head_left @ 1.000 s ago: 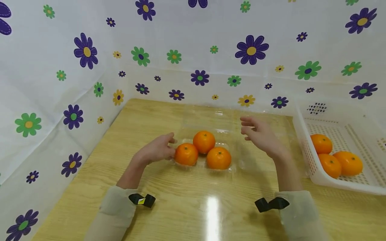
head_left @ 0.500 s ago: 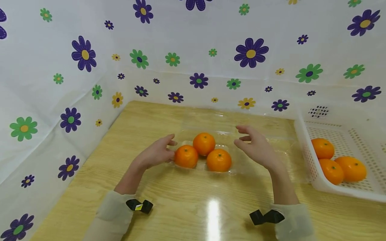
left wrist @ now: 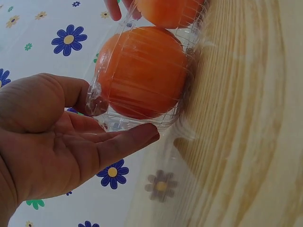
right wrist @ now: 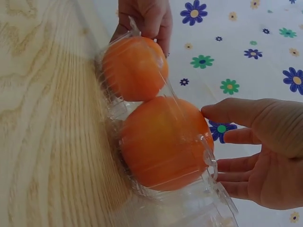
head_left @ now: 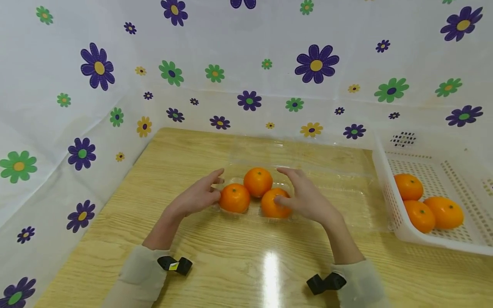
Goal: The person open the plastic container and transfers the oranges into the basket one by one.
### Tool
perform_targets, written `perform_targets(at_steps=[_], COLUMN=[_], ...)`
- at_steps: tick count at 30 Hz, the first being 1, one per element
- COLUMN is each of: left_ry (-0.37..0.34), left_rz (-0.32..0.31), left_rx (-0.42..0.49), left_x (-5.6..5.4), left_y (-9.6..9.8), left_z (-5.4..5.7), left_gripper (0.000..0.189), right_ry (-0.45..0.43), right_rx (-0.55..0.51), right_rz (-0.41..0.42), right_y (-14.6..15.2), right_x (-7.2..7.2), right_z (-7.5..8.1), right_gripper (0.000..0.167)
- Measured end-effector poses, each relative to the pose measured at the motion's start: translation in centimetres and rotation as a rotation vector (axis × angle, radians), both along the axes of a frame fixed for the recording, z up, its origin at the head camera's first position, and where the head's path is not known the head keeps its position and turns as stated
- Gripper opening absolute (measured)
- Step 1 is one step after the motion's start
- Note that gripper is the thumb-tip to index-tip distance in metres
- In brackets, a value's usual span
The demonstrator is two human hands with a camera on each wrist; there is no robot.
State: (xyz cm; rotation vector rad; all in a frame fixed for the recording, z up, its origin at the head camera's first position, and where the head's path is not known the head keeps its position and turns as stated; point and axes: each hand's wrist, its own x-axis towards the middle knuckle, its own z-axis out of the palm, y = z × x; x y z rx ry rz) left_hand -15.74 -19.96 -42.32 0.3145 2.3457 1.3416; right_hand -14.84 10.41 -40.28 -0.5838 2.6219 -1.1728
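Observation:
Three oranges [head_left: 258,182] sit in a clear plastic box [head_left: 246,212] on the wooden table. My left hand [head_left: 196,194] holds the box at its left side. In the left wrist view, the thumb bends over the rim and the fingers lie along the outer wall beside an orange [left wrist: 147,73]. Over the right side of the box is my right hand [head_left: 310,199], its fingers spread. In the right wrist view its thumb tip meets the top of the right orange [right wrist: 165,142], while the other fingers stay outside the plastic wall without curling round it.
A white perforated basket [head_left: 398,229] stands at the right with several oranges [head_left: 443,212] visible inside, bunched at its left. More clear plastic [head_left: 346,192] stretches from the box toward the basket. Flower-printed cloth [head_left: 231,92] borders the table's back and left.
My right hand has moved left and down, from beside the box onto the right orange. The left hand stays at the box's left side. The oranges keep their places.

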Motion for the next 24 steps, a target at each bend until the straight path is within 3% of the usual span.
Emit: perform_targets(at_steps=[5, 24], left_ry=[-0.001, 0.002], left_rz=[0.005, -0.015], left_rx=[0.001, 0.009], left_x=[0.1, 0.0], left_y=[-0.1, -0.1], left_z=[0.1, -0.1], left_gripper=[0.075, 0.075], right_ry=[0.007, -0.059], right_rx=[0.003, 0.066], right_rz=[0.025, -0.001], right_y=[-0.7, -2.8], right_x=[0.2, 1.0], right_z=[-0.1, -1.4], right_gripper=[0.079, 0.094])
